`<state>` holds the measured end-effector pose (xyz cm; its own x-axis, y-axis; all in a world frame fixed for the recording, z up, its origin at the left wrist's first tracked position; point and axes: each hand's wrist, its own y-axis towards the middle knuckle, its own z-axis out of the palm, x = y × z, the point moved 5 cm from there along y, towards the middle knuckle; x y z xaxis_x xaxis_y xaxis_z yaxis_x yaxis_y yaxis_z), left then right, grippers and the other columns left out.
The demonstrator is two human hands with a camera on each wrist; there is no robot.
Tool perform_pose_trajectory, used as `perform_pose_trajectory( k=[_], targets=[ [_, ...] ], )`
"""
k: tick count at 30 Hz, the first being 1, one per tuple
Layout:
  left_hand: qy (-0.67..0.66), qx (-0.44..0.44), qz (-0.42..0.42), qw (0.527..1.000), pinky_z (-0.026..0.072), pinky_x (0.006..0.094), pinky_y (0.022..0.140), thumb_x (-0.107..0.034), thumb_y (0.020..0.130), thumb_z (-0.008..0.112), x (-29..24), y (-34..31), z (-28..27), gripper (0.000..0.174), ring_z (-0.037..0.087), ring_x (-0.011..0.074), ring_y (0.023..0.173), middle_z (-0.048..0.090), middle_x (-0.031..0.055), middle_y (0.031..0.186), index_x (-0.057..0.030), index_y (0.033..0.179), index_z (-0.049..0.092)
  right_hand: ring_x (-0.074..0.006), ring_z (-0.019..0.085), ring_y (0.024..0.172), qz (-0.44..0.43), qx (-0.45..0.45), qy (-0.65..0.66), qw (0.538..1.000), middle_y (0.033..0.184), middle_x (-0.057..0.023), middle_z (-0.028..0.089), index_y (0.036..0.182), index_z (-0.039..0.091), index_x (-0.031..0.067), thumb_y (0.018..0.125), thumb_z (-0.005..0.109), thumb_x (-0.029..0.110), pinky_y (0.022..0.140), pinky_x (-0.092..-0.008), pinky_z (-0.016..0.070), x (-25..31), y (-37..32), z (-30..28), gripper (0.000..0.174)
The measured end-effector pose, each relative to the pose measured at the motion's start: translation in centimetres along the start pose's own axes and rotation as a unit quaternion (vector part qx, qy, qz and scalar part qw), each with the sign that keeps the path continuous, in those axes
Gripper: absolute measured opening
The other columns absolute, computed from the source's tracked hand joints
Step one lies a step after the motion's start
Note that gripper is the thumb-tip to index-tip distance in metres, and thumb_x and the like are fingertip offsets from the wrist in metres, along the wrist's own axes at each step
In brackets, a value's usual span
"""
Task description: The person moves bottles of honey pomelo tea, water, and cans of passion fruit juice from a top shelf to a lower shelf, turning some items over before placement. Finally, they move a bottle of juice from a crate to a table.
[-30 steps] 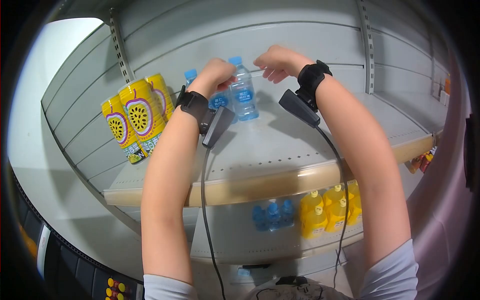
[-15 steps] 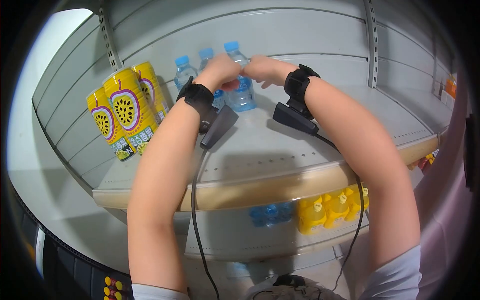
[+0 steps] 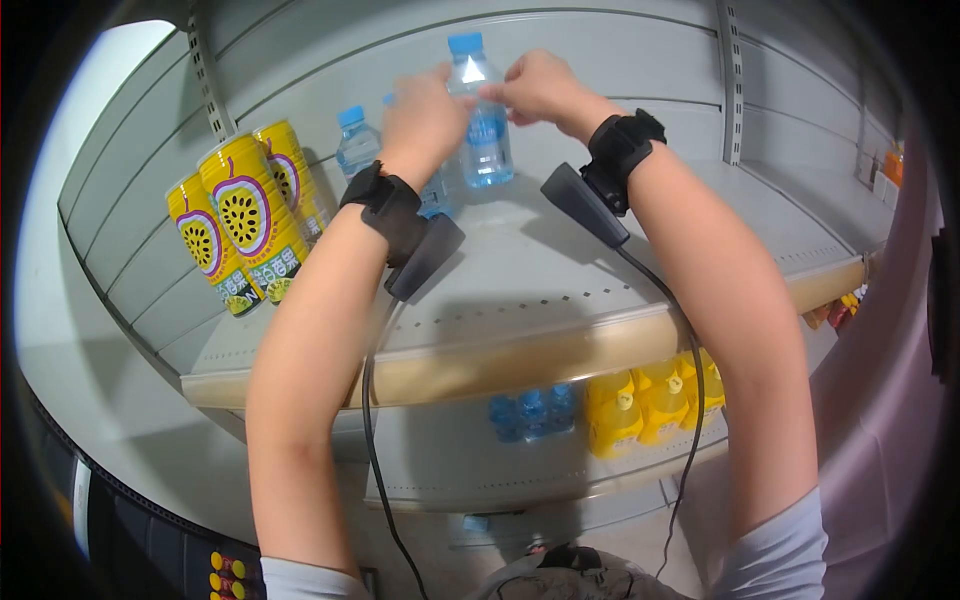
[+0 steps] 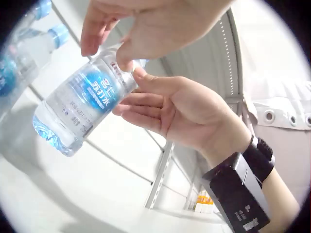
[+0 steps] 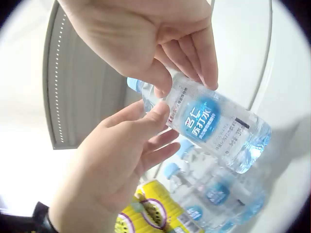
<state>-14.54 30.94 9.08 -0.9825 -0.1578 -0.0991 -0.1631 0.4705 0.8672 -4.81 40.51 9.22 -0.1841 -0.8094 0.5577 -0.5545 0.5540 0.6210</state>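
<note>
A clear water bottle (image 3: pixel 487 150) with a blue cap and blue label stands upright between my hands. My left hand (image 3: pixel 425 118) holds its left side near the shoulder. On the opposite side, my right hand (image 3: pixel 545 88) grips it, thumb in front and fingers curving behind. The left wrist view shows both thumb tips close together on the front of the bottle (image 4: pixel 85 99), above the label. Two more water bottles stand to its left; one (image 3: pixel 358 145) is plain to see, while my left hand partly hides the other (image 3: pixel 436 195).
Several yellow cans (image 3: pixel 240 215) with a passion fruit picture stand at the shelf's left end. The shelf's front edge (image 3: pixel 520 355) crosses below my forearms. Small blue bottles (image 3: pixel 533 410) and yellow bottles (image 3: pixel 662 405) fill part of the lower shelf. Cables (image 3: pixel 372 440) hang from both wrist cameras.
My right hand has come in from the right onto the bottle, and my left hand has shifted up along its side. The bottle now stands farther from its neighbours, higher in the view.
</note>
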Motion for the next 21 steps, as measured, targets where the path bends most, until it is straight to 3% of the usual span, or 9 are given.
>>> perform_pose_trajectory(
  k=[4,7,10,12,14,17,18,21],
  targets=[
    [-0.073,-0.11,0.013,0.991,0.0454,0.0353,0.079,-0.022,0.075,0.062,-2.0,1.8,-3.9,0.047,0.059,0.0302,0.092,0.059,0.0216,0.1,-0.0075,0.118,0.051,-0.0141,0.058,0.063,-0.047,-0.061,0.113,0.991,0.073,-0.0104,0.06,0.085,0.061,-0.0083,0.075,0.067,0.025,0.058,-0.0238,0.0504,2.7,0.2,-3.2,0.035],
    [-0.084,-0.179,0.109,0.974,0.0467,0.0347,0.076,-0.022,0.074,0.063,-4.5,2.5,-8.8,0.046,0.06,0.0298,0.089,0.061,0.0193,0.097,-0.012,0.117,0.053,-0.0131,0.058,0.062,-0.118,-0.12,0.105,0.98,0.072,-0.009,0.06,0.086,0.062,-0.0068,0.076,0.066,0.025,0.059,-0.0225,0.0499,6.1,-1.1,-6.1,0.033],
    [-0.079,-0.215,0.132,0.964,0.0472,0.033,0.077,-0.022,0.075,0.062,-6.1,1.7,-12.3,0.044,0.061,0.0276,0.089,0.062,0.0168,0.096,-0.0139,0.118,0.053,-0.0228,0.059,0.053,-0.208,-0.235,0.087,0.945,0.057,-0.0142,0.059,0.062,0.06,-0.0006,0.069,0.068,0.028,0.052,-0.0292,0.0462,9.5,-3.8,-8.9,0.03],
    [-0.06,-0.247,0.128,0.959,0.0469,0.0331,0.079,-0.023,0.077,0.061,-7.6,0.5,-14.2,0.043,0.061,0.0253,0.09,0.062,0.0159,0.098,-0.015,0.119,0.053,-0.0241,0.061,0.067,-0.152,-0.17,0.019,0.973,0.073,-0.0198,0.061,0.083,0.058,-0.0068,0.073,0.063,0.019,0.061,-0.0304,0.0473,12.7,-7.7,-11.2,0.028],
    [-0.08,-0.27,0.139,0.949,0.0472,0.0306,0.077,-0.02,0.077,0.061,-8.8,-1.6,-15.4,0.043,0.061,0.022,0.091,0.063,0.0142,0.098,-0.0148,0.119,0.052,-0.0296,0.061,0.068,-0.184,-0.182,0.053,0.965,0.07,-0.0235,0.06,0.079,0.06,-0.0072,0.072,0.063,0.018,0.061,-0.0357,0.0473,13.7,-11.3,-11.8,0.026],
    [-0.174,-0.246,0.132,0.944,0.0471,0.0267,0.075,-0.01,0.078,0.059,-10.6,-5.6,-16.2,0.043,0.059,0.0177,0.093,0.062,0.0117,0.102,-0.0127,0.12,0.051,-0.028,0.059,0.055,-0.249,-0.248,0.049,0.935,0.058,-0.0176,0.058,0.06,0.058,-0.0023,0.071,0.065,0.024,0.051,-0.0309,0.0457,12.7,-13.7,-10.9,0.03],
    [-0.215,-0.232,0.13,0.94,0.047,0.0254,0.075,-0.006,0.078,0.058,-11.2,-6.8,-16.5,0.043,0.058,0.0164,0.093,0.061,0.0109,0.103,-0.0116,0.12,0.051,-0.0291,0.058,0.055,-0.26,-0.247,0.079,0.93,0.061,-0.0181,0.058,0.065,0.059,-0.0029,0.071,0.065,0.021,0.051,-0.0313,0.0457,12.6,-14.8,-10.5,0.026],
    [-0.201,-0.296,0.157,0.921,0.0452,0.0305,0.076,0.005,0.068,0.058,-12.2,-11.7,-16.8,0.05,0.059,0.0253,0.084,0.061,0.0178,0.097,-0.0053,0.117,0.053,-0.031,0.058,0.056,-0.304,-0.28,0.159,0.897,0.066,-0.018,0.058,0.082,0.06,-0.0034,0.07,0.065,0.013,0.05,-0.0319,0.0457,11.6,-19.3,-8.6,0.021]
  ],
)
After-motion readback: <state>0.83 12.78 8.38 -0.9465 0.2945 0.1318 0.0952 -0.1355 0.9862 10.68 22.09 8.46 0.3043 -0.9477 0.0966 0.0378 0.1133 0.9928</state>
